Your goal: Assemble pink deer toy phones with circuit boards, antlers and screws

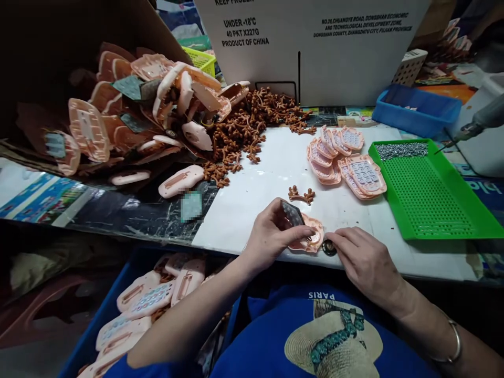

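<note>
My left hand [271, 233] pinches a small dark keypad board [292, 213] and tilts it over a pink toy shell [309, 237] lying at the near edge of the white table [275, 173]. My right hand [364, 260] rests beside the shell, its fingertips on a small dark round part [329, 248] at the shell's edge. A brown antler piece [301, 195] lies just beyond the hands. A stack of finished pink shells with keypads [344, 160] sits further back on the right.
A green tray [429, 191] with screws along its far end stands at the right. An electric screwdriver [478, 122] lies past it, near a blue bin [417, 109]. Pink shells [149, 110] and brown antlers [246, 131] spill from a cardboard box at left. A blue crate [98, 320] holds more shells below.
</note>
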Demonstrator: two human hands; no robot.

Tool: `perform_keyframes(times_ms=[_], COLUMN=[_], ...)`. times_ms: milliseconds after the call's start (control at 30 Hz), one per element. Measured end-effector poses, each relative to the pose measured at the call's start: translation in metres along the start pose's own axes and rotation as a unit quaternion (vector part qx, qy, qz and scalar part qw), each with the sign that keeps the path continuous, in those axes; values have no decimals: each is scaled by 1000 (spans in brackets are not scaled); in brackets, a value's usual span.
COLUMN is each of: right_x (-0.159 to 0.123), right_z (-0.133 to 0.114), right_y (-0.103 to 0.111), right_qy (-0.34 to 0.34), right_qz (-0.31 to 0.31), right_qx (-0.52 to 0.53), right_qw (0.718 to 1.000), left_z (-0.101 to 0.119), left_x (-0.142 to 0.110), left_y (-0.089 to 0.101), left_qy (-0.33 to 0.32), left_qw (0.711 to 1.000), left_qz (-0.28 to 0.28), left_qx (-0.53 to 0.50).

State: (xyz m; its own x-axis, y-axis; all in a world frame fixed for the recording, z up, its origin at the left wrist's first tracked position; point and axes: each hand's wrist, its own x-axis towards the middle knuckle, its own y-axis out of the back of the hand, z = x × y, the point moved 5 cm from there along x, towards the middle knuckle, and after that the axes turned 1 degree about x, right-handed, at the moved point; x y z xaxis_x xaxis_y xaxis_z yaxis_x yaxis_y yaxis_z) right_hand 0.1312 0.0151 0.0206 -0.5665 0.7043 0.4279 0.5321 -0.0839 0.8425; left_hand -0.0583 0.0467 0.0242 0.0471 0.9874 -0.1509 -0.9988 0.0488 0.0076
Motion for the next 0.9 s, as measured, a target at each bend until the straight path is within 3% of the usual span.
perform_keyframes(times_ms=[133,300,400,600,700,900], right_x=[1,1,1,12,23,38], right_z=[-4,-2,4,7,3,-2], right_y=[-1,-7,-8,9,6,-19], right_qy=[7,9,-4,-57,-76,-33], right_qz=[-3,-36,-71,-48,-61,-108], right_qx=[35,64,105,186,230,141], right_qw=[999,997,992,980,968,983], left_z=[-2,-3,-8,-14,-15,-14], left_x=[1,2,0,0,-1,-6], left_y=[3,4,9,24,31,37], left_qy=[15,34,54,60,52,46], left_qw=[999,996,994,994,996,998], left_qz=[4,-30,-35,-18,-3,-6], left_qx=[-42,-75,-83,-86,-69,-40])
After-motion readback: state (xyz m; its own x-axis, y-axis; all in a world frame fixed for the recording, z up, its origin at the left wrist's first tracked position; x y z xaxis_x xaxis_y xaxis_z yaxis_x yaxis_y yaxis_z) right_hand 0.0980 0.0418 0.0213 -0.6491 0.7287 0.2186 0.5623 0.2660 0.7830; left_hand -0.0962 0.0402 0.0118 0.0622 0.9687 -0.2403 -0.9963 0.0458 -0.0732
